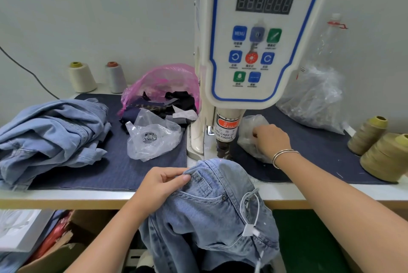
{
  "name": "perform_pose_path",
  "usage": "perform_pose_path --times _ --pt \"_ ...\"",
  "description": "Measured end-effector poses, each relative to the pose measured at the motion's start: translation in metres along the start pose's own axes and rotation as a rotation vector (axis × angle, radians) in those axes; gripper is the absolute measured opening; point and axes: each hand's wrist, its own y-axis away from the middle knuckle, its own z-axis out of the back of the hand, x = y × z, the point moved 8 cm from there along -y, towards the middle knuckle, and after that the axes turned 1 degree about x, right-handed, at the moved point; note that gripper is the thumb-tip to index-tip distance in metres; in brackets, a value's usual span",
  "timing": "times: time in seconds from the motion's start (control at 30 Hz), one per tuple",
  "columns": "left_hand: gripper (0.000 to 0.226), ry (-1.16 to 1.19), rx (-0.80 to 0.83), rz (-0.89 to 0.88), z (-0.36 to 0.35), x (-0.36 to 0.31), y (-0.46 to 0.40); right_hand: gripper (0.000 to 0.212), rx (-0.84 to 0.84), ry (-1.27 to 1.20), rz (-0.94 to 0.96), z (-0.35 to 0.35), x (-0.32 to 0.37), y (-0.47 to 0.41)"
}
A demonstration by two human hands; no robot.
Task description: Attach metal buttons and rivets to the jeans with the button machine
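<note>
A pair of light blue jeans point(212, 206) hangs over the table's front edge, its waistband lying under the head of the white servo button machine point(254, 52). My left hand point(161, 186) pinches the waistband beside a belt loop. My right hand point(270, 140) reaches into a small clear plastic bag point(247, 135) just right of the machine's punch point(223, 149); its fingers are curled inside the bag and what they hold is hidden. Another clear bag point(152, 138) with metal buttons lies left of the machine.
A heap of folded jeans point(53, 131) fills the left of the table. A pink bag of fabric scraps point(163, 87) sits behind the button bag. Thread cones stand at back left point(81, 77) and far right point(384, 155). A large clear bag point(318, 98) and bottle stand back right.
</note>
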Motion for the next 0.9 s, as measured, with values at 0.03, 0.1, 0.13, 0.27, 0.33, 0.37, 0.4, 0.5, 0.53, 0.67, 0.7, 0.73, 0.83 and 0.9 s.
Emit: perform_pose_path --times 0.03,0.1,0.13,0.27,0.33,0.37,0.4,0.5,0.53,0.67,0.7,0.73,0.83,0.9 --pt "0.025 0.000 -0.003 -0.002 0.000 0.000 0.000 0.019 -0.059 0.010 0.029 0.002 -0.001 0.002" --pt "0.025 0.009 -0.011 -0.004 0.000 0.000 0.000 0.019 -0.165 -0.038 0.065 0.005 -0.005 0.007" --pt "0.025 0.013 -0.015 -0.003 0.000 -0.001 0.001 0.019 -0.184 -0.083 0.069 0.006 -0.009 0.009" --pt "0.025 0.018 -0.007 0.007 -0.001 -0.001 0.001 0.021 -0.128 -0.053 0.090 0.003 -0.008 0.015" --pt "0.026 0.010 0.008 0.024 -0.002 0.000 0.001 0.024 -0.046 0.028 0.098 0.001 0.000 0.013" --pt "0.026 0.001 0.018 0.033 -0.002 0.001 0.001 0.025 0.010 0.045 0.072 0.000 0.001 0.010" --pt "0.026 -0.009 0.029 0.040 -0.002 0.002 0.001 0.025 0.076 0.044 0.025 -0.002 0.002 0.008" --pt "0.025 -0.071 0.058 0.061 -0.003 0.003 0.002 0.026 0.166 0.049 -0.067 -0.003 0.002 0.003" --pt "0.025 -0.097 0.071 0.067 -0.004 0.003 0.002 0.025 0.149 0.067 -0.061 -0.003 0.004 0.001" --pt "0.013 -0.129 0.102 0.071 -0.006 -0.001 0.003 0.020 0.060 0.137 0.010 -0.002 0.008 0.005" --pt "0.016 -0.129 0.118 0.059 -0.008 -0.003 0.003 0.019 0.015 0.136 0.043 -0.001 0.008 0.006" --pt "0.020 -0.130 0.150 0.048 -0.013 -0.007 0.003 0.018 -0.036 0.123 0.072 0.002 0.007 0.007" --pt "0.018 -0.160 0.258 0.051 -0.031 -0.015 0.000 0.010 -0.157 0.084 0.128 0.005 0.003 0.012" --pt "0.019 -0.208 0.293 0.046 -0.039 -0.021 -0.002 0.006 -0.175 0.047 0.127 0.004 -0.002 0.012"
